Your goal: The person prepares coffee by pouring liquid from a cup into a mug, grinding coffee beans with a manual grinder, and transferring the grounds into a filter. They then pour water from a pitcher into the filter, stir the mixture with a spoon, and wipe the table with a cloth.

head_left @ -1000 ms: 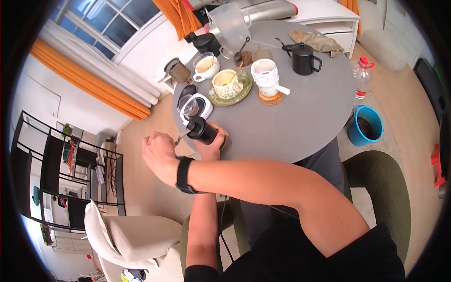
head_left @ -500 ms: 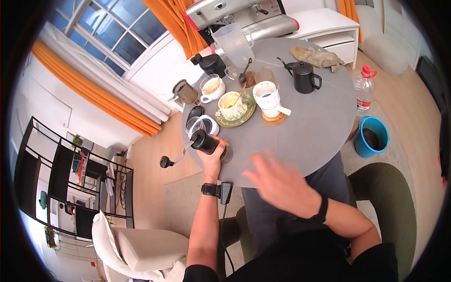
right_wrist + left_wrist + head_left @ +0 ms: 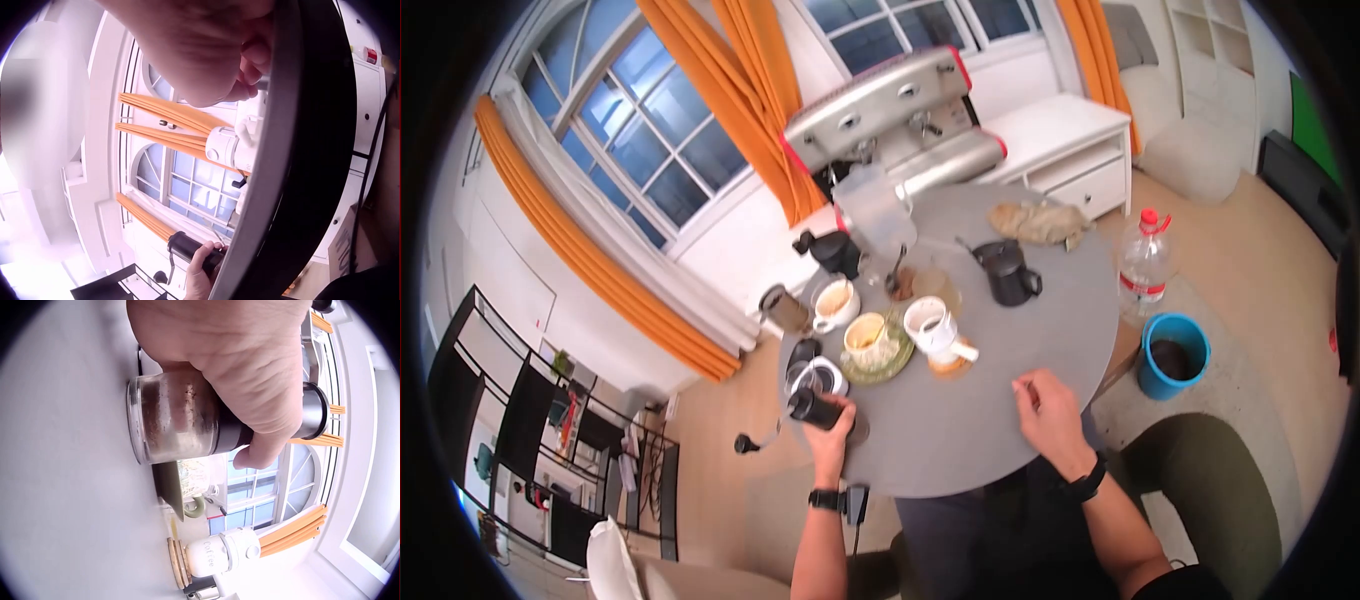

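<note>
The left hand (image 3: 830,430) is wrapped around a black hand grinder (image 3: 810,405), with its fingers clamped on the body. The grinder stands near the left edge of the grey worktop (image 3: 940,455); its clear jar (image 3: 172,419) is at the bottom, with some brown grains inside. The crank knob (image 3: 745,443) sticks out past the worktop edge. Just beside the grinder are a white scale (image 3: 830,377) and a green saucer (image 3: 888,373), which carries a patterned cup (image 3: 867,342). The right hand (image 3: 1052,418) is at the right part of the worktop, its fingers loosely bent and close together. Between the two hands, but farther back, a white coffee cup (image 3: 930,325) sits on a wooden coaster (image 3: 179,563).
</note>
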The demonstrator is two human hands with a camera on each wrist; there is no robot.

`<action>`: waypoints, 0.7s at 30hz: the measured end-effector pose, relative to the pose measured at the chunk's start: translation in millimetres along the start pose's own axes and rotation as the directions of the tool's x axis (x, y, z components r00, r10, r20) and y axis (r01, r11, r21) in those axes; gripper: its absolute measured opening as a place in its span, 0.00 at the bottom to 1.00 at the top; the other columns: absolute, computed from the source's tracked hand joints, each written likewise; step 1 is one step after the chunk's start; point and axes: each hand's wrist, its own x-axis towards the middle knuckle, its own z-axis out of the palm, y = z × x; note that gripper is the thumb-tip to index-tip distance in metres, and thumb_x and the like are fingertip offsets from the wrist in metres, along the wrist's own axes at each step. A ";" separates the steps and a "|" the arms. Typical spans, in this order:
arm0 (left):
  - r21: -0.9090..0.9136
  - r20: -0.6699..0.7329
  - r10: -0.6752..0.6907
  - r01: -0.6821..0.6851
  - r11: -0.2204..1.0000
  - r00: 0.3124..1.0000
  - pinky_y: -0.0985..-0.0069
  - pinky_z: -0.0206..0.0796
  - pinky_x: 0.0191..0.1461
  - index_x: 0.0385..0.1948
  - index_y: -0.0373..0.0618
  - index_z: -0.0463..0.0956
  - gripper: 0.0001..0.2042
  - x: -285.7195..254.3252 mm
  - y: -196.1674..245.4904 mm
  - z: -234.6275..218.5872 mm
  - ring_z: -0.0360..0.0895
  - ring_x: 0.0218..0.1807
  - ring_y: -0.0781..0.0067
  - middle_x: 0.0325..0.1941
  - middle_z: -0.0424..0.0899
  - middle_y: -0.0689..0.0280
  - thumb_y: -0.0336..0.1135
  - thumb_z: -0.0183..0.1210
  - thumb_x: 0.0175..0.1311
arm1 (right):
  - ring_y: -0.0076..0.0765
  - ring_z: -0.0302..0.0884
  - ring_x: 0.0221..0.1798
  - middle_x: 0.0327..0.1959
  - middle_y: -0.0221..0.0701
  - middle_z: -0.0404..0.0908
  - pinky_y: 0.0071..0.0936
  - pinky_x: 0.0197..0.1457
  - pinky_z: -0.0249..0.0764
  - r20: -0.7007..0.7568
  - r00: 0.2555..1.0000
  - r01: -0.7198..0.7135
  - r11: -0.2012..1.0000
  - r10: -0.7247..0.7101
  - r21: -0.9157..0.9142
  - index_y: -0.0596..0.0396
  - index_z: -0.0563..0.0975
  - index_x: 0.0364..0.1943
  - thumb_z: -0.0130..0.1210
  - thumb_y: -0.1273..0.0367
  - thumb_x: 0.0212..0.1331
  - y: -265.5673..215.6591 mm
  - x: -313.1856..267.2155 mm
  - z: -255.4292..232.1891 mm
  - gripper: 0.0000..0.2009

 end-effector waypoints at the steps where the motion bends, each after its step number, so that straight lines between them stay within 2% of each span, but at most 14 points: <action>1: 0.015 -0.024 -0.024 0.025 1.000 0.999 0.74 0.73 0.54 0.42 0.42 0.79 0.13 -1.5 0.7 0.7 0.80 0.45 0.77 0.42 0.84 0.69 0.27 0.75 0.60 | 0.50 0.81 0.28 0.30 0.42 0.81 0.44 0.31 0.75 0.016 1.000 -0.012 1.000 0.012 -0.002 0.58 0.79 0.39 0.61 0.71 0.68 0.4 3.6 -0.4 0.05; 5: 0.142 -0.067 0.002 0.008 0.990 0.998 0.72 0.71 0.59 0.54 0.41 0.76 0.25 -15.9 2.8 3.3 0.78 0.52 0.74 0.52 0.81 0.65 0.28 0.79 0.55 | 0.54 0.83 0.29 0.30 0.44 0.84 0.46 0.33 0.76 0.056 0.998 -0.029 1.000 0.030 -0.010 0.58 0.80 0.40 0.61 0.69 0.69 1.9 12.6 2.5 0.06; 7: 0.153 -0.034 -0.034 0.039 0.988 0.999 0.71 0.69 0.65 0.63 0.40 0.70 0.35 -28.6 6.1 1.0 0.76 0.59 0.71 0.61 0.78 0.62 0.27 0.80 0.54 | 0.55 0.83 0.30 0.31 0.44 0.84 0.47 0.33 0.77 0.067 0.998 -0.015 0.999 0.017 -0.037 0.57 0.80 0.40 0.61 0.68 0.69 1.1 11.2 1.3 0.06; 8: 0.114 -0.036 0.027 -0.022 0.993 0.999 0.67 0.66 0.71 0.69 0.39 0.66 0.40 -33.8 0.9 -0.7 0.74 0.65 0.67 0.67 0.75 0.59 0.26 0.80 0.54 | 0.56 0.84 0.31 0.31 0.43 0.85 0.47 0.33 0.78 0.077 0.997 -0.004 0.998 0.009 -0.062 0.57 0.80 0.40 0.60 0.68 0.69 -1.7 9.7 -0.2 0.06; 11: 0.081 -0.203 0.088 -0.073 0.994 0.975 0.61 0.61 0.76 0.71 0.39 0.63 0.40 -61.9 -12.6 -5.5 0.70 0.71 0.64 0.72 0.71 0.56 0.26 0.78 0.56 | 0.57 0.83 0.31 0.33 0.41 0.85 0.49 0.33 0.78 0.102 0.994 0.064 0.986 -0.049 -0.151 0.55 0.79 0.39 0.60 0.67 0.70 2.4 3.4 1.8 0.06; 14: 0.194 -0.409 0.274 -0.211 0.958 0.870 0.64 0.75 0.61 0.69 0.38 0.66 0.33 -89.3 -9.6 0.7 0.82 0.57 0.67 0.59 0.83 0.56 0.27 0.73 0.64 | 0.58 0.82 0.29 0.34 0.40 0.84 0.48 0.32 0.78 0.141 0.986 0.119 0.967 -0.089 -0.223 0.55 0.78 0.37 0.59 0.66 0.70 -2.7 4.0 1.4 0.07; 17: -0.002 -0.504 0.079 -0.093 0.996 0.860 0.58 0.55 0.78 0.67 0.41 0.66 0.25 -119.3 15.6 14.0 0.66 0.72 0.67 0.70 0.69 0.55 0.25 0.64 0.71 | 0.58 0.82 0.29 0.34 0.40 0.84 0.48 0.32 0.78 0.187 0.976 0.167 0.944 -0.116 -0.285 0.55 0.78 0.37 0.58 0.66 0.72 -3.7 5.4 1.8 0.08; 18: 0.140 -0.543 0.201 -0.149 0.979 0.815 0.68 0.70 0.62 0.62 0.39 0.70 0.16 -122.4 12.0 20.3 0.78 0.56 0.71 0.55 0.80 0.56 0.29 0.59 0.76 | 0.58 0.82 0.27 0.32 0.41 0.84 0.48 0.30 0.77 0.191 0.972 0.190 0.935 -0.136 -0.301 0.56 0.78 0.36 0.57 0.65 0.73 -3.2 6.4 2.9 0.09; 21: -0.047 -0.301 -0.046 0.034 0.998 0.953 0.80 0.69 0.36 0.57 0.38 0.73 0.12 -132.2 24.2 27.7 0.77 0.30 0.78 0.31 0.82 0.63 0.31 0.57 0.79 | 0.59 0.81 0.26 0.28 0.42 0.83 0.49 0.29 0.76 0.193 0.974 0.179 0.927 -0.120 -0.329 0.56 0.77 0.35 0.56 0.64 0.74 -2.0 6.1 4.5 0.11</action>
